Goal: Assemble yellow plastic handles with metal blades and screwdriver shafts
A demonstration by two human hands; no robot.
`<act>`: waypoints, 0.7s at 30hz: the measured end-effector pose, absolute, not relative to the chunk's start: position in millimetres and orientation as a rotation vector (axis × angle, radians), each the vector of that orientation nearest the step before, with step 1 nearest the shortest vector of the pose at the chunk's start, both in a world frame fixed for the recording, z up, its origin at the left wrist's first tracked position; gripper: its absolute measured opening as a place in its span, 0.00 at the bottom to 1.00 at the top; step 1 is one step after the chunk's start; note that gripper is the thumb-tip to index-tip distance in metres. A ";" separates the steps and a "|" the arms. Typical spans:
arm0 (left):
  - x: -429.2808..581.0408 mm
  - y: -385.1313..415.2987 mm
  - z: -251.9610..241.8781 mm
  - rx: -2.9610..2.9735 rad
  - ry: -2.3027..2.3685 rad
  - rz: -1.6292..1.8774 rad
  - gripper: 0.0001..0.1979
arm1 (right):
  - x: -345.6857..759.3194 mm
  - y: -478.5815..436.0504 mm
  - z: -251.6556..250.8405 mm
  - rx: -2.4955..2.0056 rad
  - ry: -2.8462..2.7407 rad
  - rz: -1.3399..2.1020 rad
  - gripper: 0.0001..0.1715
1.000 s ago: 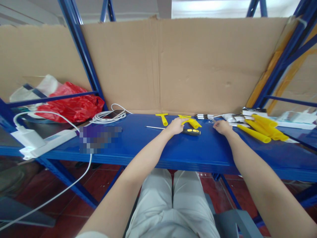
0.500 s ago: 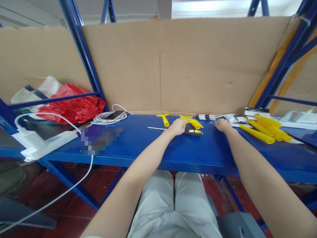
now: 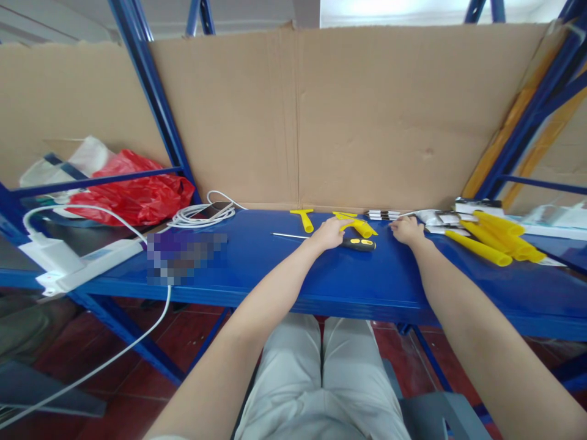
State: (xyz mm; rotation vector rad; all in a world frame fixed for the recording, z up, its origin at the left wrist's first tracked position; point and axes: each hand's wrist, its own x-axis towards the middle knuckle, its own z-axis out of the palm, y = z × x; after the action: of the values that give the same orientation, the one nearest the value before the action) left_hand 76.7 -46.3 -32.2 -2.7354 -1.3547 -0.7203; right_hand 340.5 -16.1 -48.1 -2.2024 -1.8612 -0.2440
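My left hand [image 3: 331,233] is closed on a yellow plastic T-shaped handle [image 3: 361,228], which lies at an angle just above the blue tabletop. Under that hand rests a screwdriver [image 3: 360,244] with a black and yellow grip, its shaft pointing left. To the left lies another yellow T-shaped piece [image 3: 304,220]. My right hand [image 3: 407,230] is down on the tabletop with its fingertips drawn together; whatever they pinch is too small to make out. Behind it sits a row of small black-and-white packets [image 3: 382,215].
Several yellow tubes [image 3: 499,238] lie piled at the right beside white boxes [image 3: 477,206]. A coiled white cable [image 3: 202,215], a power strip [image 3: 98,263] and a red plastic bag [image 3: 132,189] are on the left. A cardboard sheet [image 3: 367,116] stands along the back edge.
My right hand has shifted slightly left, and its fingers now cover the spot where small shiny bits showed. My left hand stays with the yellow handle.
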 end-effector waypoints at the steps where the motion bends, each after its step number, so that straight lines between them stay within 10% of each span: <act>1: 76.6 -46.6 -32.0 -2.738 -1.351 -0.719 0.26 | 339.7 -16.0 -48.0 -2.205 -1.883 -0.232 0.24; 21: 76.2 -48.3 -30.4 -2.745 -1.344 -0.718 0.27 | 336.9 -11.5 -44.2 -2.178 -1.781 -0.098 0.13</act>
State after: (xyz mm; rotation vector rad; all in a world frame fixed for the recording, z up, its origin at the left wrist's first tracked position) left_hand 76.2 -48.3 -30.4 -2.7449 -1.3436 -0.7178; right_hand 336.9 -11.5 -44.2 -2.1781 -1.7811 -0.0982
